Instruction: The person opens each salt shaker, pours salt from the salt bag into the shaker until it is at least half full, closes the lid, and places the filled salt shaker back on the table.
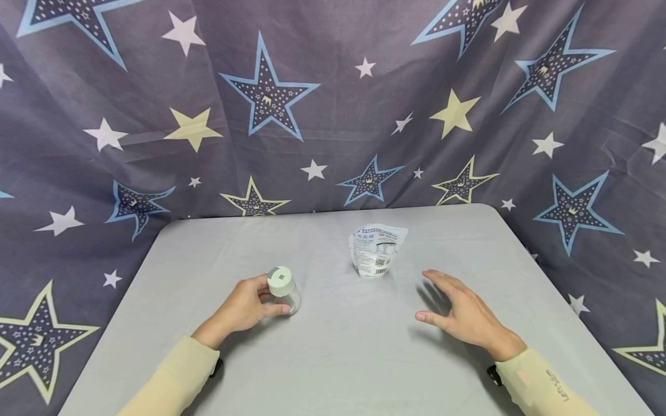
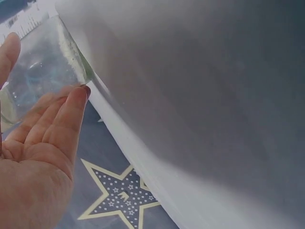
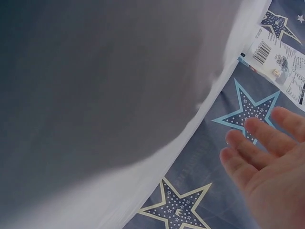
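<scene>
A clear jar with a pale green lid stands on the left half of the table. My left hand holds it from the left, thumb at the near side and fingers at the far side. In the left wrist view the jar's see-through wall lies between thumb and fingers. Farther back, right of the jar, a white printed pouch stands upright. Nearest to that pouch is my right hand, spread and holding nothing; a gap separates them.
The grey-covered table has rounded back corners. Right behind it and along both sides hangs a dark curtain printed with stars.
</scene>
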Tool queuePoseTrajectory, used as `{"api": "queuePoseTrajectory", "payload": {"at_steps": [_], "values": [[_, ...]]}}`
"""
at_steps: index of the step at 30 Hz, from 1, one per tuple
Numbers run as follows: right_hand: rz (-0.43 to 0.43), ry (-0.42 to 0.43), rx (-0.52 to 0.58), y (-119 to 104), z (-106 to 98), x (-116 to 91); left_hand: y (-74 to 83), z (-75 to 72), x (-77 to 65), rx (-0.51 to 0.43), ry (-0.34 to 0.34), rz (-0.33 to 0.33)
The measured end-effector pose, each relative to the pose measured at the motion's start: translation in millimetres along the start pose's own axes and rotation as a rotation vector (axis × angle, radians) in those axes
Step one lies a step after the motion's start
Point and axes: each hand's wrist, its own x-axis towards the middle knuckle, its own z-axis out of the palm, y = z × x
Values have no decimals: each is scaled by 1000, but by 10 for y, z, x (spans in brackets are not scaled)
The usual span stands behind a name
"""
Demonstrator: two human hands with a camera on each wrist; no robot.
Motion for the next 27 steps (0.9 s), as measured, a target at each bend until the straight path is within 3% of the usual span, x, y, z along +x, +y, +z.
{"api": "queuePoseTrajectory", "payload": {"at_steps": [27], "values": [[-15,1,17,-81,8,-13,152,166,-43,-8,-52,17]]}}
